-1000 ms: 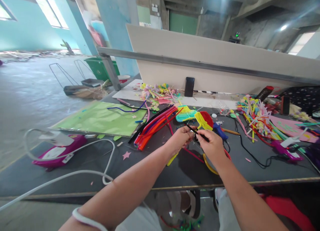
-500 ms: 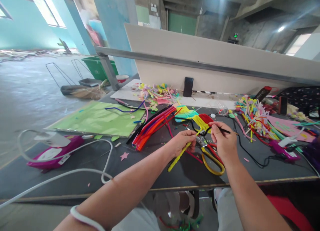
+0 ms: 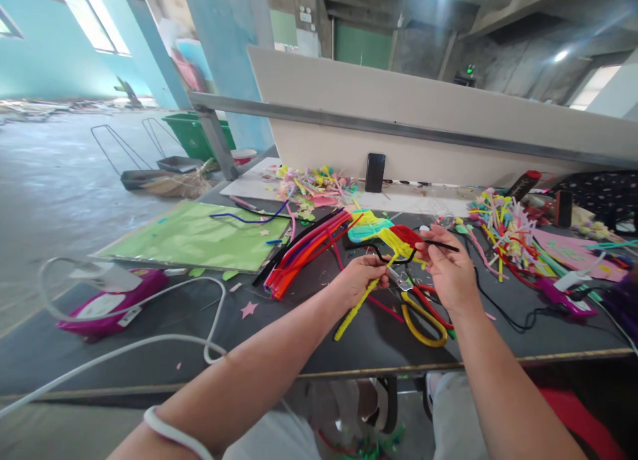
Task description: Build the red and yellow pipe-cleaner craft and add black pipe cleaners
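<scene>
My left hand [image 3: 366,277] pinches a yellow stem [image 3: 356,312] above the tabletop [image 3: 478,348]; my right hand [image 3: 452,272] pinches a bent black strip [image 3: 446,246] beside it. Tugging that strip too hard could kink the stem, or a loose grip could drop it onto the scissors [image 3: 432,344].

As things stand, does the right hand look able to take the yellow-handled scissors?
Probably yes: the scissors lie near the right hand, their yellow loop uncovered, though the hand would likely need to release the black stem first.
</scene>
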{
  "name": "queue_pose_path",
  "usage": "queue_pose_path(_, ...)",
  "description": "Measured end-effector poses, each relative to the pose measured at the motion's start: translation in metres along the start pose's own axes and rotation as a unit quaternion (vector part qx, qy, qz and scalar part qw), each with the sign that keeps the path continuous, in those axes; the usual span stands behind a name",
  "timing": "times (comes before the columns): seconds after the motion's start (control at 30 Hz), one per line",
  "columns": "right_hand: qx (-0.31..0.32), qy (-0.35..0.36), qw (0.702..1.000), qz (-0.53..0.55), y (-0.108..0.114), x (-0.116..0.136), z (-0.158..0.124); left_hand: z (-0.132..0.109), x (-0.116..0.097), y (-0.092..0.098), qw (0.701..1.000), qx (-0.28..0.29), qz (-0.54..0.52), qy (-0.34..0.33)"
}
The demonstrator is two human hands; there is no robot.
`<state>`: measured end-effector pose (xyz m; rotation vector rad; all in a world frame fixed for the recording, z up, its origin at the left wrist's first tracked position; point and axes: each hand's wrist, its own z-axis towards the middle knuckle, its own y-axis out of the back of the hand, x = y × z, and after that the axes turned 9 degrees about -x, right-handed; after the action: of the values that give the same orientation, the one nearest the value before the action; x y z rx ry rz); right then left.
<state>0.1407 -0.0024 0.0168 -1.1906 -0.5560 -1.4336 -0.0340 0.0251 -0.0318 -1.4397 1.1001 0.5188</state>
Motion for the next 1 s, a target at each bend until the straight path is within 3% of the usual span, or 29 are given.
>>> queue_pose_path(0.1, -0.121, 0.016, 0.991, -0.063, 0.008, -0.014, 0.007, 0.002, 0.0, 0.004, 0.998, 0.01, -0.051, -0.019)
queue_pose_path(0.17, -0.166, -0.052, 0.981, -0.084, 0.011, -0.023, 0.005, 0.004, -0.001, 0.008, 0.996, 0.013, -0.078, -0.035)
queue_pose_path(0.2, -0.151, -0.109, 0.979, -0.079, 0.01, -0.026, 0.002, 0.005, -0.001, 0.009, 0.995, 0.012, -0.087, -0.037)
queue_pose_path(0.27, -0.061, -0.23, 0.971, -0.038, 0.004, -0.03, -0.008, 0.006, -0.001, 0.01, 0.995, 0.005, -0.097, -0.031)
queue_pose_path(0.33, 0.023, -0.305, 0.952, 0.025, -0.008, -0.031, -0.02, 0.005, 0.0, 0.009, 0.995, 0.015, -0.097, -0.017)
queue_pose_path(0.4, 0.042, -0.311, 0.947, 0.063, -0.02, -0.032, -0.03, 0.003, 0.001, 0.007, 0.996, 0.035, -0.083, 0.005)
queue_pose_path(0.53, -0.029, -0.271, 0.96, 0.072, -0.035, -0.04, -0.036, 0.002, 0.004, 0.002, 0.998, 0.037, -0.033, 0.025)
queue_pose_path(0.73, -0.075, -0.231, 0.969, -0.032, -0.024, -0.045, -0.021, -0.003, 0.006, -0.001, 0.992, 0.018, 0.109, -0.059)
queue_pose_path(0.87, -0.049, -0.256, 0.963, -0.072, -0.012, -0.042, -0.014, -0.007, 0.006, 0.004, 0.947, -0.061, 0.238, -0.205)
queue_pose_path(1.0, -0.016, -0.306, 0.949, -0.076, -0.008, -0.041, -0.013, 0.002, 0.002, 0.009, 0.854, -0.175, 0.362, -0.33)
